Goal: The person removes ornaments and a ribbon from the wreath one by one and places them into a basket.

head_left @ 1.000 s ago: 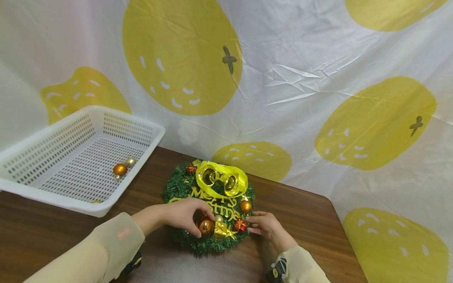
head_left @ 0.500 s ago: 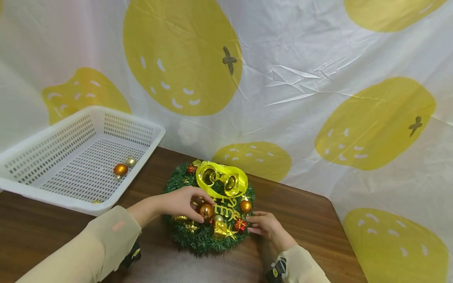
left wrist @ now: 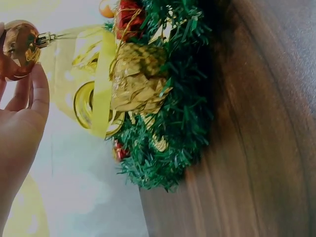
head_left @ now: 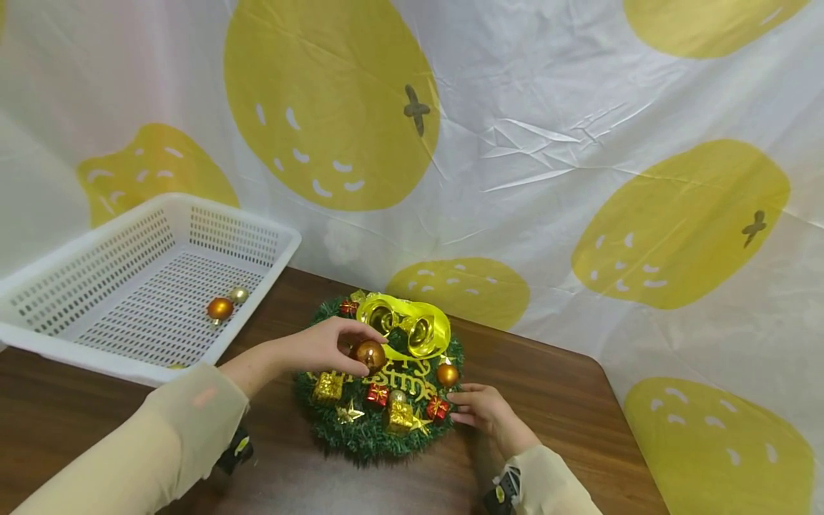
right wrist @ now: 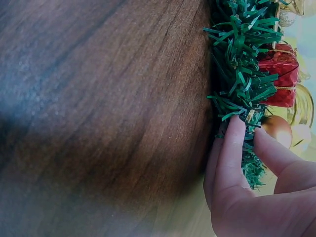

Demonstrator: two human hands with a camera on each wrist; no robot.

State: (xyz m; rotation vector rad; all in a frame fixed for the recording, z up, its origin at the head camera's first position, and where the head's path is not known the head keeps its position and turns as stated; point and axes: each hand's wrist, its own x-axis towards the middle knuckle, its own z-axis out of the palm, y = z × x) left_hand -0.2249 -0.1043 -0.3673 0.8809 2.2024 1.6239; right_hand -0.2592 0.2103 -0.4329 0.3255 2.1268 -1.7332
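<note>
My left hand (head_left: 325, 348) pinches a shiny copper Christmas ball (head_left: 370, 355) above the wreath. In the left wrist view the ball's (left wrist: 20, 49) silver cap and wire loop point toward the wreath. The green tinsel wreath (head_left: 360, 447) lies on the table, bearing gold letters, red and gold gift boxes, stars and small balls. My right hand (head_left: 491, 416) grips its right edge beside a red gift box (head_left: 437, 409). The right wrist view has that hand's thumb and fingers on either side of the tinsel (right wrist: 242, 89). Yellow ribbon with gold bells (head_left: 421, 336) tops the wreath.
A white perforated basket (head_left: 174, 375) stands at the left of the brown wooden table (head_left: 541, 386). Inside it are an orange ball (head_left: 220, 309) and a small pale gold ball (head_left: 239, 295). A lemon-print cloth (head_left: 515, 129) hangs behind the table.
My left hand has lifted the copper ball up from the wreath's lower part and slightly left, uncovering a gold box, a red box and a star. The right hand has stayed in place.
</note>
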